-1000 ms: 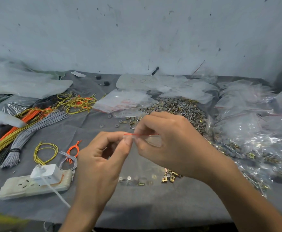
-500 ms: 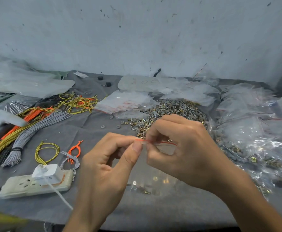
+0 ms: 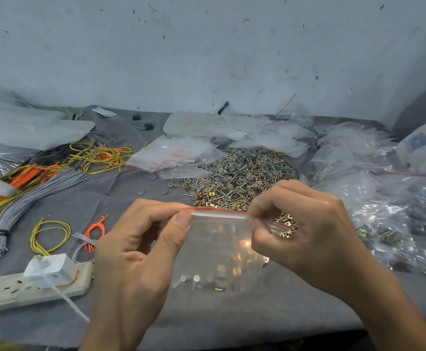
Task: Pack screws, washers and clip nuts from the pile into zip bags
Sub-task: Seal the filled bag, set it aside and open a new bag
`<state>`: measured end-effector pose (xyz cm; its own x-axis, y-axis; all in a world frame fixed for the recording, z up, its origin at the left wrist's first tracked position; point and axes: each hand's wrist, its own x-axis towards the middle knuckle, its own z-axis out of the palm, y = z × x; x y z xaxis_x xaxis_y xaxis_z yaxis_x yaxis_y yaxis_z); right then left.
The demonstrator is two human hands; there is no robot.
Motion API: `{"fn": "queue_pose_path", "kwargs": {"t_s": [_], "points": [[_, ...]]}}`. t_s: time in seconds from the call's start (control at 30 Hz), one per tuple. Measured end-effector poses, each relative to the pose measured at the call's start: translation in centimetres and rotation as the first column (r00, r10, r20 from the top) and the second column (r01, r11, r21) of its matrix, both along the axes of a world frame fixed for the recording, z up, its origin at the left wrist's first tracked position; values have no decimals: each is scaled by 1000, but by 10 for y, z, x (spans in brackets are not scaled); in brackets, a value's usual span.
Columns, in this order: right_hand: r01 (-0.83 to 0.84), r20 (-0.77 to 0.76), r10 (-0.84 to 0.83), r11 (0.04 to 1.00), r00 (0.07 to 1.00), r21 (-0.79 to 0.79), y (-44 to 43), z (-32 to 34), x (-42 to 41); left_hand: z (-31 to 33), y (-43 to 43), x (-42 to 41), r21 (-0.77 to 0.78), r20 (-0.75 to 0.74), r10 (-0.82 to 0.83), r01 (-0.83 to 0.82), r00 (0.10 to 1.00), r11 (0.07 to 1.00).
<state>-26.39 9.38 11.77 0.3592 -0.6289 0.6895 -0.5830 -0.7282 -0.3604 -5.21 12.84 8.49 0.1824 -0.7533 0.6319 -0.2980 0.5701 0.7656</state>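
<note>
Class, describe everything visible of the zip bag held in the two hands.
The zip bag is small, clear, thin plastic with a red line along its zip top. It hangs upright, top edge about level. The left hand pinches its top left corner, the right hand the top right. A few small parts lie at its bottom, among them a brass-coloured clip nut.

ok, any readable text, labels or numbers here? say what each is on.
Nothing reads for certain.
Handwritten marks on the flat plastic packet by the wall: maybe digits, too faint.
Blue and red print on the white package at the right edge: blurred.
Small mark on the white charger in the power strip: too small.
The zip bag: no text seen.
</note>
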Motion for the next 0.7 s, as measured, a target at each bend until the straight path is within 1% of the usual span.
{"fn": "queue_pose_path", "kwargs": {"t_s": [0.17, 0.27, 0.43, 0.5, 0.57, 0.6, 0.63, 0.67, 0.7], "points": [[85, 22, -85, 996, 996, -2, 6, -15, -19, -4, 0, -3, 23, -43, -1, 2, 999, 1000], [131, 40, -132, 991, 990, 8, 11, -21, -27, -7, 0, -10, 21, -23, 5, -5, 1000, 1000], [280, 117, -283, 959, 952, 45, 20, -35, -40, -14, -1, -23, 22, 45, 36, -37, 998, 999], [305, 146, -310, 951, 940, 51, 24, -38, -42, -15, -2, -27, 26, 61, 30, -32, 998, 999], [309, 156, -315, 949, 936, 59, 28, -39, -44, -15, -5, -30, 36, 38, 7, -9, 999, 999], [299, 175, -310, 950, 934, 84, 31, -40, -46, -15, -6, -31, 42, 10, -6, 6, 1000, 999], [263, 222, -292, 953, 930, 148, 34, -41, -49, -16, -7, -31, 53, -16, -22, 23, 1000, 998], [183, 297, -258, 949, 919, 258, 38, -44, -50, -16, -8, -31, 72, -39, -39, 42, 998, 997], [53, 385, -217, 917, 897, 395, 42, -46, -51, -16, -9, -31, 93, -59, -59, 64, 997, 994]]}}
